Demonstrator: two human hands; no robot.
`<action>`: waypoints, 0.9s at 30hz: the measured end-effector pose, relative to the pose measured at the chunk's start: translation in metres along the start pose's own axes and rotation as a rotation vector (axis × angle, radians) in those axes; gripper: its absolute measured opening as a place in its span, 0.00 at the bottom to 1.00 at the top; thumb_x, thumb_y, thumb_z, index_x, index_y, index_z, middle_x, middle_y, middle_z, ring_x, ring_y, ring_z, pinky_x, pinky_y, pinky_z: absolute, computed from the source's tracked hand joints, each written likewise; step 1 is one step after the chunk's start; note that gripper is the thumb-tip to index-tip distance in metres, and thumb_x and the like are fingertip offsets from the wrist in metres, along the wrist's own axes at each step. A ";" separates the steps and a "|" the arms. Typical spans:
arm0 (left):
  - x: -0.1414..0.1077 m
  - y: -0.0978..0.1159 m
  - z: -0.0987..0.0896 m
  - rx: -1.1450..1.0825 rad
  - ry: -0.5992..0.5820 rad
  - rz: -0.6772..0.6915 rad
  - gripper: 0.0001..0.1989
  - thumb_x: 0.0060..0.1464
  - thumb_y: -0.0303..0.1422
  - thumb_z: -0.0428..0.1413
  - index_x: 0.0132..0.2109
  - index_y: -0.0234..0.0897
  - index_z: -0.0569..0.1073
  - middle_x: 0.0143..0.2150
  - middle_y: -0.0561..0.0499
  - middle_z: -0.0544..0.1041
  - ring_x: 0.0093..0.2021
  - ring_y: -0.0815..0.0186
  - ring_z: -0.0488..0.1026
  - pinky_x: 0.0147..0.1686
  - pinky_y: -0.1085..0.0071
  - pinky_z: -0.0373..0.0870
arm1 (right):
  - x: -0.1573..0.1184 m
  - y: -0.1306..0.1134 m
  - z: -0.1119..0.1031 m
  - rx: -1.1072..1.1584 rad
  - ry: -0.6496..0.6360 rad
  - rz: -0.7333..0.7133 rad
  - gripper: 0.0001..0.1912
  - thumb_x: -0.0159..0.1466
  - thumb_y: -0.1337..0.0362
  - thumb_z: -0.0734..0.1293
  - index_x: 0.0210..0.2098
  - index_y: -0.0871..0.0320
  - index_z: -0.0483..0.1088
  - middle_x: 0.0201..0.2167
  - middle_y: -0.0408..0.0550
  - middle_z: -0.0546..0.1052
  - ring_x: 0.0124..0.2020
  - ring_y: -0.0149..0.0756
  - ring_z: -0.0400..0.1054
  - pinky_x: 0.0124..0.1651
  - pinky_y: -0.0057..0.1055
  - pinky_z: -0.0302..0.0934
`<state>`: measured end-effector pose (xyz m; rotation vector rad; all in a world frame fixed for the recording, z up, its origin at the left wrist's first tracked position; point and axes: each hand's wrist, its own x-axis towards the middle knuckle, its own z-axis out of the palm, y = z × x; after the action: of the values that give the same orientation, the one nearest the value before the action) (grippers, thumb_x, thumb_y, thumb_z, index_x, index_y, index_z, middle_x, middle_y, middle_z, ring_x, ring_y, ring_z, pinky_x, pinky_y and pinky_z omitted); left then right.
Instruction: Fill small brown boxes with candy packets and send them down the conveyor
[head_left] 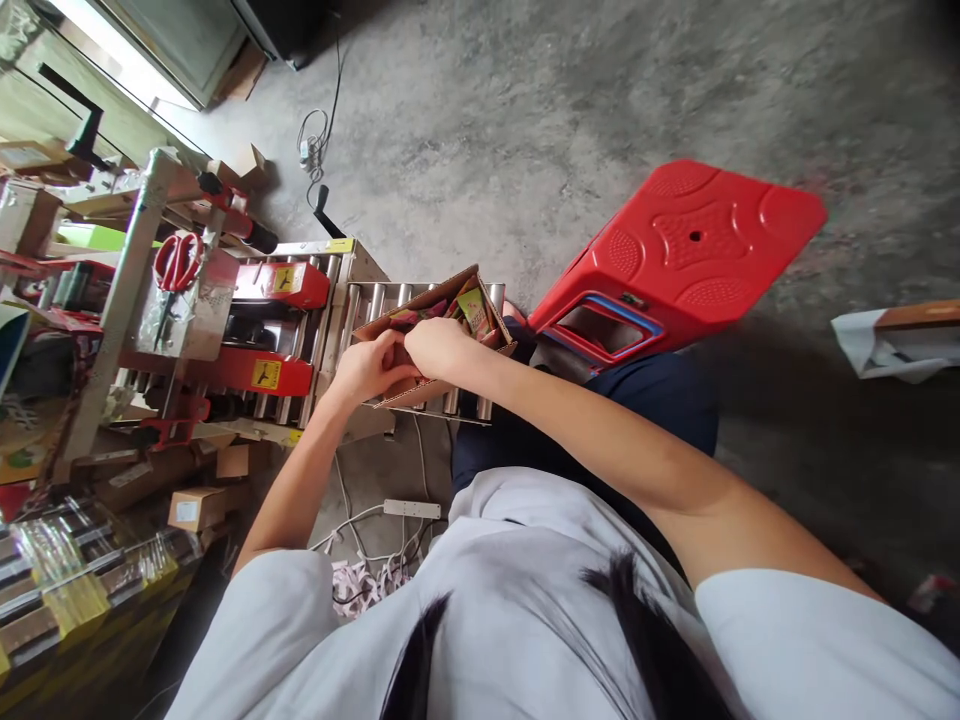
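Observation:
An open cardboard box [459, 283] lies on the metal rollers [375, 300] of a carton sealing machine. Colourful packets [474, 308] fill its inside. My left hand [366, 367] is curled around the box's near flap at the left. My right hand [436, 345] lies right beside it on the same near edge, fingers bent down into the box and partly hidden. The two hands touch each other.
The sealing machine [255, 330] with red guards stands left of the box, red scissors [177, 262] hanging on its frame. A red plastic stool [690, 250] lies tipped on the concrete floor at right. A power strip [411, 509] and cables lie below; small cartons [193, 508] at left.

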<state>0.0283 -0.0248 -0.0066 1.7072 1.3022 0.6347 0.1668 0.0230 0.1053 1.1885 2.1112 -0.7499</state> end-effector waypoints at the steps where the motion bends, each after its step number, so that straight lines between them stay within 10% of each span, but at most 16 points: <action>1: 0.001 0.001 0.002 0.034 0.008 -0.013 0.20 0.43 0.46 0.70 0.37 0.40 0.73 0.20 0.59 0.64 0.20 0.71 0.58 0.23 0.71 0.49 | -0.010 0.001 -0.005 0.001 0.047 -0.014 0.13 0.62 0.73 0.67 0.46 0.66 0.78 0.43 0.64 0.80 0.48 0.52 0.75 0.49 0.43 0.70; 7: 0.001 0.012 0.003 0.177 -0.029 -0.087 0.25 0.45 0.51 0.67 0.44 0.41 0.75 0.25 0.56 0.70 0.25 0.67 0.66 0.26 0.71 0.54 | -0.067 0.067 -0.036 0.093 0.385 0.177 0.12 0.67 0.62 0.65 0.44 0.62 0.77 0.40 0.53 0.78 0.43 0.43 0.73 0.45 0.37 0.64; 11: 0.004 0.026 0.008 0.357 -0.073 -0.226 0.28 0.45 0.55 0.65 0.46 0.41 0.75 0.30 0.52 0.76 0.31 0.62 0.73 0.28 0.71 0.57 | -0.047 0.099 -0.022 0.232 0.051 0.028 0.12 0.64 0.57 0.69 0.41 0.58 0.76 0.35 0.46 0.79 0.36 0.35 0.71 0.37 0.30 0.60; 18: 0.016 0.034 0.018 0.632 -0.162 -0.281 0.32 0.50 0.60 0.57 0.48 0.37 0.75 0.34 0.42 0.80 0.38 0.49 0.79 0.34 0.65 0.67 | -0.011 0.083 -0.016 0.071 -0.362 -0.098 0.29 0.54 0.42 0.73 0.43 0.59 0.76 0.35 0.46 0.78 0.31 0.35 0.69 0.31 0.30 0.53; 27: 0.014 -0.011 -0.012 -0.115 -0.188 -0.047 0.33 0.56 0.58 0.52 0.52 0.33 0.75 0.36 0.46 0.78 0.34 0.62 0.74 0.32 0.70 0.66 | 0.002 0.083 -0.008 0.043 -0.023 0.050 0.21 0.60 0.48 0.70 0.38 0.61 0.80 0.32 0.50 0.79 0.34 0.39 0.71 0.34 0.32 0.54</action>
<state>0.0179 -0.0065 -0.0118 1.5977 1.1485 0.4988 0.2373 0.0659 0.0942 1.2441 2.0486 -0.7862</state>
